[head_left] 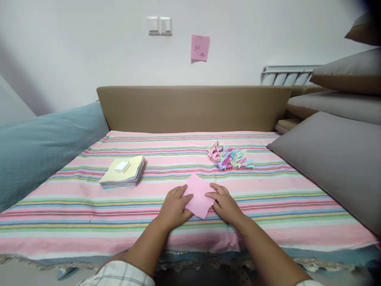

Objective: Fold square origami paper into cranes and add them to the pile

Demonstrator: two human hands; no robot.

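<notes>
Pink paper sheet, one of it, sits in the head view between two bare hands, over the striped cloth near its front edge; whether it touches the cloth is hard to tell. The left hand pinches its left edge, digits on top and one tucked beneath. The right hand has its grip closed on the right edge, though its underside digits are hidden. One corner points away toward the brown backrest, leaning slightly left, and the opposite one points back to the person; the long axis runs between these two, while the side corners are covered by fingers. Beyond the right hand is one heap of folded paper pieces, too overlapped to count. To the left stands one paper stack with one small white object on top. At least four cushions are cut off at the right, and the writing on one wall note is hard to read
</notes>
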